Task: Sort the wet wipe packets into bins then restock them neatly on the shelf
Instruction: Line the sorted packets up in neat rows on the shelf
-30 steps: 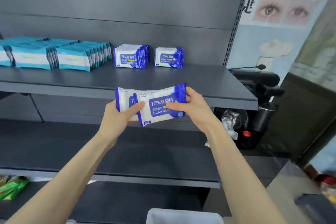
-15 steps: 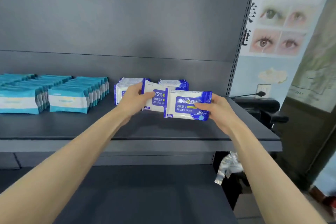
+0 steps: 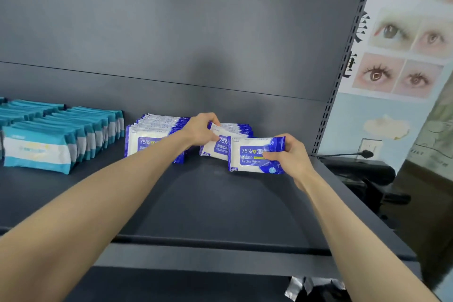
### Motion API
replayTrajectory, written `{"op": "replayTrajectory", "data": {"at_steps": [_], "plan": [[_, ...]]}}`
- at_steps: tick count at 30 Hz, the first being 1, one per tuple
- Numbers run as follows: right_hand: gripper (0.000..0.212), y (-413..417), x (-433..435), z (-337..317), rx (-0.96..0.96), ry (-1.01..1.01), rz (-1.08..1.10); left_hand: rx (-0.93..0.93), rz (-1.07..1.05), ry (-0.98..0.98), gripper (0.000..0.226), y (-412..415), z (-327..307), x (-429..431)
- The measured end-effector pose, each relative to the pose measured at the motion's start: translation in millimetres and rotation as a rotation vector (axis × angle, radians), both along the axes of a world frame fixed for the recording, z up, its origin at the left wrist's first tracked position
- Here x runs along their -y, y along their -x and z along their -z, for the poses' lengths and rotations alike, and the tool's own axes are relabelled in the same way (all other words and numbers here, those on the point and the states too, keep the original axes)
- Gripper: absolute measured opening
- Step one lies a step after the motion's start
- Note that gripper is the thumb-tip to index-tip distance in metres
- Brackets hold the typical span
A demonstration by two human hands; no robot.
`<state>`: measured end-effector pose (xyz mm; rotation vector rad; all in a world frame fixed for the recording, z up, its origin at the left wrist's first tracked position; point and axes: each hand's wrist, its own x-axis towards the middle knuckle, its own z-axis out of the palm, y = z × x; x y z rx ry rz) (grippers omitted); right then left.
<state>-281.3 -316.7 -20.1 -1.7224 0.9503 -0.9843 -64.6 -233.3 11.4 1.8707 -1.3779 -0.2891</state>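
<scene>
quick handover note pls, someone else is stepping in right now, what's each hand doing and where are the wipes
Left hand: holds a blue alcohol wipe packet, tilted, at the front of the right blue row.
Right hand: grips a second blue packet, upright, in front of the first, low over the shelf.
Done: teal packets stand in rows at left; the left blue row stands beside them.
Left: seat both held packets upright in the right blue row and square it. No bins in view, so any remaining stock is unknown.

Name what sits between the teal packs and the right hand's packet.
Head view: a row of blue packs, then the left hand holding another packet.
</scene>
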Motion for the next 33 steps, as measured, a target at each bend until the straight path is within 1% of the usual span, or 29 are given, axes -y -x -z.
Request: {"op": "replayTrajectory", "data": {"at_steps": [3,8,13,17,19,21,23,24,25,27,28,31,33], "plan": [[0.038,-6,17,8,-0.018,0.004,0.002,0.154,-0.067,-0.025,0.027,-7,11,17],[0.042,-17,35,13,-0.042,0.003,0.01,0.323,-0.13,-0.079,0.03,-14,19,33],[0.043,-31,45,12,-0.103,0.045,0.014,0.483,-0.154,-0.083,0.036,-16,19,38],[0.037,-42,46,12,-0.132,0.09,0.011,0.686,-0.158,-0.106,0.05,-24,15,34],[0.037,-50,44,11,-0.181,0.136,0.003,0.699,-0.115,-0.117,0.057,-33,10,29],[0.037,-60,41,10,-0.236,0.187,0.005,0.713,-0.035,-0.172,0.069,-38,8,24],[0.039,-72,39,11,-0.304,0.258,0.052,0.757,0.028,-0.233,0.081,-37,10,22],[0.041,-77,36,11,-0.348,0.303,0.081,0.773,0.045,-0.241,0.081,-35,12,22],[0.045,-82,34,13,-0.377,0.34,0.106,0.791,0.059,-0.235,0.078,-35,15,22],[0.054,-88,31,17,-0.376,0.383,0.134,0.854,0.074,-0.219,0.067,-34,21,24],[0.061,-90,31,20,-0.371,0.405,0.136,0.889,0.072,-0.219,0.065,-35,23,25],[0.081,-93,31,24,-0.444,0.47,0.053,0.97,0.046,-0.258,0.066,-39,29,29],[0.08,-94,33,23,-0.552,0.49,-0.02,0.997,0.044,-0.3,0.072,-39,30,32]]}}
